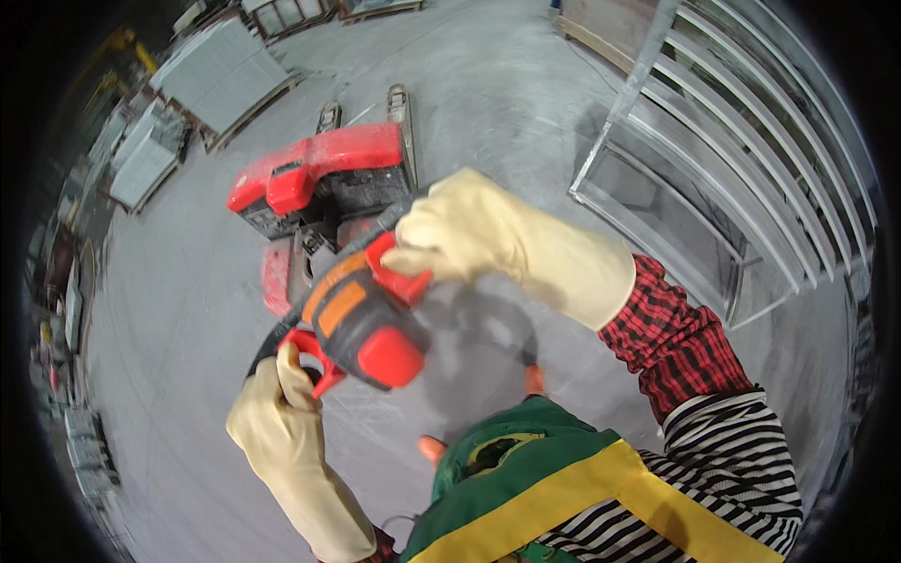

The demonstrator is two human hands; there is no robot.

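Note:
Both my hands, in cream rubber gloves, grip the handle of a red and black electric pallet truck (352, 150). My left hand (286, 399) wraps round the handle's left grip, beside a red loop guard. My right hand (446, 230) is closed round the right grip, its thumb side by the other red guard. Between them sits the control head (366, 324), black with orange panels and a red button at the near end. Beyond it stands the truck's red-topped body, its two forks (401, 113) reaching away from me. The forks carry nothing where they show.
Stacks of pale slabs on wooden pallets (221, 80) stand at the far left, with a smaller stack (145, 155) nearer. A slatted metal rack (723, 150) rises at the right. Grey concrete floor (497, 94) runs between them. More goods line the left edge.

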